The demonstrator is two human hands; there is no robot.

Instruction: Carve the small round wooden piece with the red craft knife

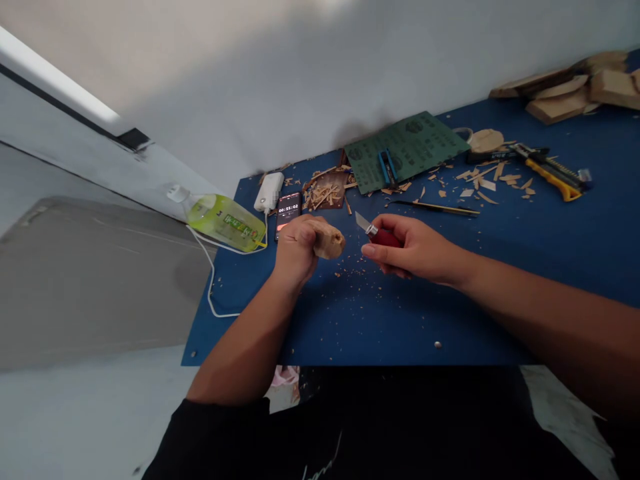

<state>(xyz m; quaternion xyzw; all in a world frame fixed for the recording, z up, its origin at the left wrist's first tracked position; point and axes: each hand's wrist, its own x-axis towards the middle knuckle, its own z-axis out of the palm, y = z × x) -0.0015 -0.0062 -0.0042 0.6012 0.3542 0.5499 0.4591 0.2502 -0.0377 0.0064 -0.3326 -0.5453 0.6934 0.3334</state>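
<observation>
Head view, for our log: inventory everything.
Table: one, blue, centre
Wall: one, pale, behind
Bottle: one, yellowish, left edge
Device: one, white, back left
Cable: one, white, left
Phone: one, dark, beside device
Sheet: one, green, back
Small tool: one, blue, on sheet
Slim tool: one, black, before sheet
Yellow tool: one, yellow, right
Disc: one, tan, near sheet
Wood blocks: several, tan, back right
Shavings: many, tan, scattered
Wood piece: one, tan, centre
Knife: one, red, centre
Left hand: one, bare, holding wood piece
Right hand: one, bare, holding knife
Shirt: one, black, bottom
</observation>
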